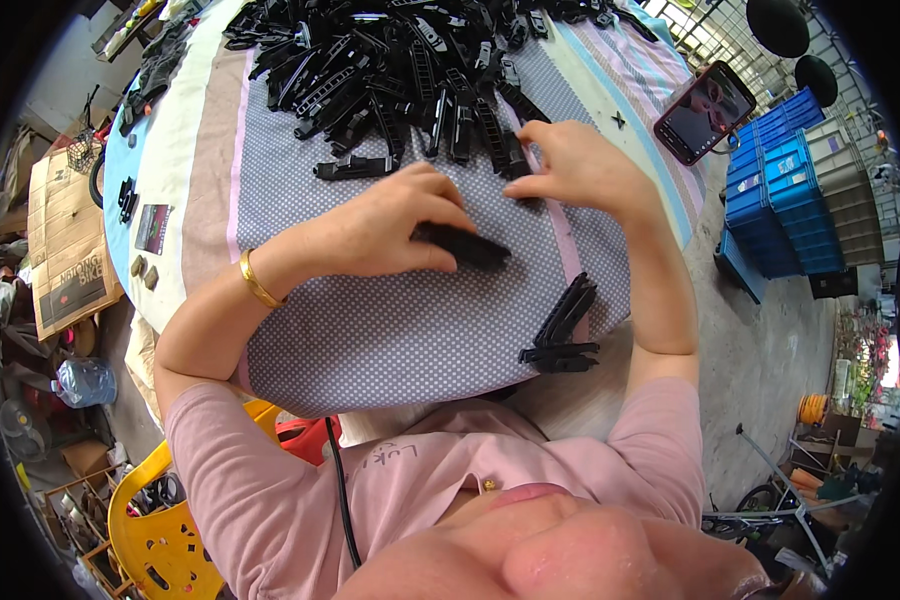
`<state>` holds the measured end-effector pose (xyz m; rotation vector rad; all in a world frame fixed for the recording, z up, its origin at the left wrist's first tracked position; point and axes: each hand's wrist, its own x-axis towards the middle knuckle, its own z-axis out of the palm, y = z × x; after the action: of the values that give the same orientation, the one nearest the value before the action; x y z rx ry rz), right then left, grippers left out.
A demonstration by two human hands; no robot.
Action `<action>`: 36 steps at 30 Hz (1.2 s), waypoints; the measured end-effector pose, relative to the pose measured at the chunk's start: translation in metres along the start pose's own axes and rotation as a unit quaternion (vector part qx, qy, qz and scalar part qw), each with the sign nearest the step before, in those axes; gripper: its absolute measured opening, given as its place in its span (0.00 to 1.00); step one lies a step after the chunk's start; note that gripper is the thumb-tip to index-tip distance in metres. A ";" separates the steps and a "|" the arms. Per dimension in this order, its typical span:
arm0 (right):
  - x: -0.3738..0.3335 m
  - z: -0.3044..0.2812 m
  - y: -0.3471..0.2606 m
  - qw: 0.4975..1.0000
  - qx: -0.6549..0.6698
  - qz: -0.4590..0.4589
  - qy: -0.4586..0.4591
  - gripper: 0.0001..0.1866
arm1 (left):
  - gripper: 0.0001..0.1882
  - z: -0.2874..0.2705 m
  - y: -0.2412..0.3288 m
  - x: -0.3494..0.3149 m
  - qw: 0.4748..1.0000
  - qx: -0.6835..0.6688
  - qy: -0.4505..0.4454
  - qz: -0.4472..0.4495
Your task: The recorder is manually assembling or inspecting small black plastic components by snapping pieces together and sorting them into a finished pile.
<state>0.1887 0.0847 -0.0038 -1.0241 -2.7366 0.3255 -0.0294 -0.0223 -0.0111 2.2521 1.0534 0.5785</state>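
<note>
Working at a desk (320, 365) spread with striped and dotted cloth, a person handles slim black parts with 2 bare hands. The left hand (385, 225), below which a gold bangle (260, 280) circles the wrist, holds 1 black part (475, 248) over the dotted area; its fingers are closed on this part, whose free end points right. The right hand (595, 170) is at the near edge of a dark heap (370, 80) of similar parts; its thumb and forefinger stand apart, astride another part (515, 158), and from where I stand I cannot tell whether they grip it. Near the desk's front edge, to the right, lies a small cluster (565, 325) of black parts, well apart from the heap. Farther right, a phone (705, 112) stands tilted, its screen lit. Beyond it are stacked blue crates (780, 205); at lower left is a yellow chair (155, 500).
</note>
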 end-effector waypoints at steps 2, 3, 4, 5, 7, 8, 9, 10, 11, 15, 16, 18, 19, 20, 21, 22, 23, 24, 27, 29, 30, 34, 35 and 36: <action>0.004 0.016 -0.001 0.994 0.041 -0.087 0.047 0.29 | 0.23 0.001 0.007 0.001 0.995 -0.001 -0.080 0.053; 0.007 0.022 -0.009 0.994 0.043 -0.088 0.046 0.29 | 0.23 0.002 0.006 0.002 0.996 -0.002 -0.080 0.051; 0.010 0.026 -0.018 0.989 0.128 -0.068 0.036 0.28 | 0.22 0.002 0.006 0.002 0.995 -0.011 -0.084 0.061; 0.011 0.029 -0.026 0.976 0.213 -0.048 0.027 0.28 | 0.21 0.003 0.006 0.002 0.993 -0.021 -0.087 0.072; 0.013 0.028 -0.033 0.973 0.224 -0.054 0.012 0.27 | 0.21 0.008 0.004 0.002 0.998 -0.001 -0.039 0.055; 0.015 0.027 -0.034 0.954 0.298 -0.030 -0.015 0.25 | 0.21 0.012 0.002 0.001 0.999 0.019 0.009 0.038; 0.017 0.026 -0.035 0.929 0.369 -0.007 -0.044 0.24 | 0.22 0.014 -0.001 -0.001 0.997 0.040 0.057 0.020; 0.018 0.020 -0.029 0.933 0.357 -0.016 -0.044 0.19 | 0.23 0.015 -0.005 -0.001 0.989 0.116 0.085 0.037; 0.018 0.013 -0.020 0.933 0.356 -0.017 -0.044 0.19 | 0.23 0.016 -0.007 0.000 0.989 0.117 0.086 0.037; 0.038 0.002 0.034 0.941 0.281 0.061 0.180 0.14 | 0.22 0.015 -0.006 0.008 0.967 0.237 0.086 -0.024; 0.045 0.005 0.051 0.941 0.279 0.062 0.182 0.14 | 0.20 0.017 -0.007 0.011 0.962 0.259 0.080 -0.026; 0.062 0.015 0.081 0.971 0.093 0.010 0.218 0.15 | 0.19 0.021 -0.011 0.011 0.957 0.281 0.073 -0.027; 0.070 0.021 0.086 0.971 0.092 0.010 0.219 0.15 | 0.17 0.023 -0.015 0.010 0.958 0.263 0.115 -0.013; 0.080 0.027 0.085 0.980 0.109 0.029 0.164 0.16 | 0.15 0.023 -0.018 0.008 0.957 0.245 0.158 0.001; 0.088 0.032 0.084 0.985 0.125 0.049 0.110 0.16 | 0.15 0.022 -0.019 0.006 0.956 0.246 0.159 0.004; 0.093 0.034 0.082 0.987 0.118 0.048 0.097 0.18 | 0.13 0.022 -0.019 0.004 0.952 0.252 0.173 -0.002; 0.096 0.032 0.081 0.987 0.115 0.052 0.099 0.18 | 0.10 0.022 -0.021 0.003 0.948 0.259 0.187 -0.008; 0.098 0.029 0.082 0.989 0.107 0.053 0.083 0.18 | 0.10 0.021 -0.026 0.003 0.947 0.260 0.189 0.005; 0.097 0.017 0.081 0.991 0.116 0.057 0.028 0.20 | 0.11 0.016 -0.022 0.001 0.952 0.251 0.165 -0.058; 0.092 0.011 0.071 0.997 -0.003 0.077 0.004 0.23 | 0.13 0.017 -0.020 0.001 0.953 0.235 0.181 -0.054; 0.087 0.010 0.065 0.991 -0.051 0.121 -0.001 0.29 | 0.13 0.019 -0.020 0.001 0.946 0.249 0.202 -0.048; 0.066 0.009 0.053 0.979 -0.090 0.183 0.029 0.30 | 0.14 0.020 -0.017 0.000 0.942 0.261 0.209 -0.039; 0.063 0.006 0.058 0.978 -0.090 0.184 0.030 0.30 | 0.14 0.020 -0.018 0.000 0.942 0.262 0.209 -0.038; 0.060 0.003 0.062 0.981 -0.053 0.185 0.019 0.31 | 0.15 0.021 -0.020 0.001 0.943 0.258 0.210 -0.015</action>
<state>0.1825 0.1695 -0.0170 -1.5531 -2.5429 0.2125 -0.0272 -0.0179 -0.0396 2.6133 1.6029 0.8800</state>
